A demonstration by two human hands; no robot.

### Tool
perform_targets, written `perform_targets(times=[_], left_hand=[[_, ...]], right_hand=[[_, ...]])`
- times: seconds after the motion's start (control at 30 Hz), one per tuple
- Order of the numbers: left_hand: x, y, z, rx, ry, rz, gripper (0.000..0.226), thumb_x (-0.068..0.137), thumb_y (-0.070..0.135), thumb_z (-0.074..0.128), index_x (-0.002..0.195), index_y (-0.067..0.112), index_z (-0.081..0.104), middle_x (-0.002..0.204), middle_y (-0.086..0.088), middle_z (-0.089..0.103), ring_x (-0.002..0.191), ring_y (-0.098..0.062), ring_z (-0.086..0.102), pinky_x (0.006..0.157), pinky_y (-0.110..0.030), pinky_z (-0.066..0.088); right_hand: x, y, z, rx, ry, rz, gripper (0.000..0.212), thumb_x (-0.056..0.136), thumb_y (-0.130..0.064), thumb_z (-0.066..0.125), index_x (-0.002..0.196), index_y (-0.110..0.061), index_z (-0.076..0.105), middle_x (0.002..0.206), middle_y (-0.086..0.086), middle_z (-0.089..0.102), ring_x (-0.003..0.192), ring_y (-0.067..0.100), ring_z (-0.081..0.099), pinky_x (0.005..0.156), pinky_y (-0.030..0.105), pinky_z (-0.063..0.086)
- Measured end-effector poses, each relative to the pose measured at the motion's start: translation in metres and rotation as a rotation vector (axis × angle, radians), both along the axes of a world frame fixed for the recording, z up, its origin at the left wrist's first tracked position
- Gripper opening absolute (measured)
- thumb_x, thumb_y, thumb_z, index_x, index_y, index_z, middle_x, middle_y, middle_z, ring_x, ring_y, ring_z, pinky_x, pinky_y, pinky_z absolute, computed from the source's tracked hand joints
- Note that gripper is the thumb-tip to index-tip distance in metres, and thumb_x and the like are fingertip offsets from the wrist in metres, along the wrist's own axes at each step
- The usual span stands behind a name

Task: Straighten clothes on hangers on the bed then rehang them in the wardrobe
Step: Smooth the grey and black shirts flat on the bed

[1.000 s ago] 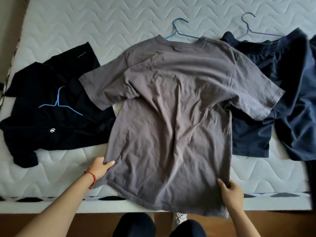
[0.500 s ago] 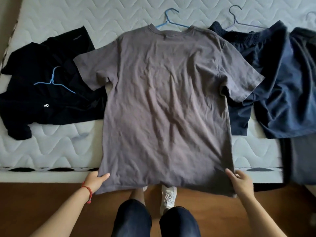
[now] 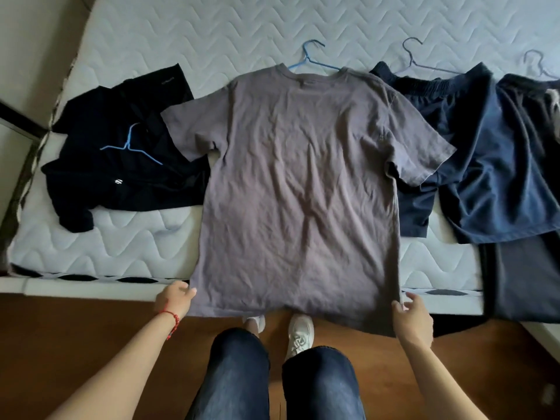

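The grey T-shirt lies flat down the centre of the frame on the bed, its long axis running from the collar at the upper middle to the hem at the lower middle, where the cloth hangs past the mattress edge above the wooden floor. Its blue hanger sits inside the neck, only the hook and shoulders of the wire showing above the collar, pointing toward the top of the frame.

Both hands are at the hem, one per corner. The left hand holds the lower-left corner, fingers curled onto the fabric edge. The right hand is at the lower-right corner; its fingers look partly spread against the cloth, and whether they actually pinch it I cannot tell. The hanger hook lies at the far end of the shirt from both hands, roughly midway between them, so neither hand is clearly nearer; reaching it means going straight up the shirt's length.

To the left of centre a black garment lies crumpled with a light blue hanger resting on top of it. At the right, navy shorts lie overlapping, with a grey wire hanger above their waistband and another hook at the upper right edge. No wardrobe or other container is in view.
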State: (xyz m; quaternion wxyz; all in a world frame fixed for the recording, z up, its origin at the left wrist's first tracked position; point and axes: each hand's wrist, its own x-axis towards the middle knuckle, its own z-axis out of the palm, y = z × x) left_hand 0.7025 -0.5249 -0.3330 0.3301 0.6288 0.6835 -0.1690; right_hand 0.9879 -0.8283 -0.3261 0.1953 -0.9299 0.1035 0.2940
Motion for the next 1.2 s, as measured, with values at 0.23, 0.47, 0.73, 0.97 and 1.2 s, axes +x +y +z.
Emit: perform_targets(times=[0.23,0.47,0.73,0.97,1.2], left_hand=[[-0.013,0.007,0.047,0.006,-0.307,0.039,0.026,0.085,0.012,0.060,0.109,0.001,0.062,0.112,-0.019,0.066,0.104,-0.030,0.061,0.094,-0.035,0.045],[-0.042,0.087,0.058,0.065,-0.409,0.038,0.026,0.089,0.015,0.056,0.112,0.004,0.060,0.112,-0.014,0.064,0.101,-0.023,0.058,0.085,-0.026,0.042],[-0.087,0.261,0.035,0.238,-0.445,-0.002,0.026,0.089,0.012,0.054,0.112,0.001,0.060,0.113,-0.016,0.063,0.107,-0.027,0.058,0.090,-0.028,0.041],[-0.069,0.401,-0.008,0.486,-0.369,-0.197,0.031,0.090,0.014,0.052,0.119,0.002,0.056,0.121,-0.019,0.058,0.116,-0.033,0.051,0.099,-0.040,0.040],[-0.059,0.460,-0.062,0.348,-0.073,-0.297,0.042,0.093,0.022,0.048,0.132,0.009,0.045,0.137,-0.016,0.046,0.127,-0.034,0.042,0.103,-0.047,0.035]], right_hand=[[-0.051,0.080,0.041,0.191,0.049,0.373,0.040,0.090,-0.018,0.055,0.128,-0.010,0.051,0.126,0.014,0.058,0.111,0.029,0.058,0.091,0.037,0.045],[-0.097,0.226,0.045,0.264,0.125,0.629,0.037,0.091,-0.023,0.052,0.127,-0.016,0.054,0.123,0.008,0.061,0.113,0.023,0.057,0.090,0.033,0.046],[-0.139,0.411,0.007,0.333,0.121,0.640,0.033,0.093,-0.018,0.049,0.126,-0.013,0.055,0.118,0.013,0.064,0.110,0.028,0.058,0.081,0.029,0.044],[-0.138,0.516,-0.022,0.381,-0.022,0.697,0.033,0.093,-0.020,0.048,0.125,-0.013,0.055,0.117,0.008,0.064,0.108,0.023,0.059,0.089,0.030,0.045],[-0.144,0.557,-0.074,0.186,-0.053,0.897,0.040,0.093,-0.025,0.049,0.132,-0.014,0.047,0.133,0.005,0.049,0.125,0.024,0.042,0.092,0.039,0.042]])
